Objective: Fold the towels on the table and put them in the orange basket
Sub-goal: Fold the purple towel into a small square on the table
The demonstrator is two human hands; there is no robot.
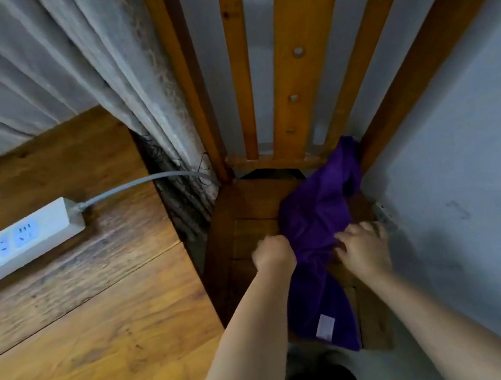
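A smooth-grained wooden bench [84, 300] lies left of the slatted wooden chair [253, 202]. On the chair seat lies a crumpled purple towel [314, 223], soft and plush. The left hand [272, 252] has its grip bunched tight on the towel; the right hand [363, 247] pinches its edge.

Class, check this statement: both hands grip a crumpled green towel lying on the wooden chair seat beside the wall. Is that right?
Not quite: the head view shows the crumpled towel is purple, not green. The left hand and right hand do grip it on the wooden chair seat beside the wall.
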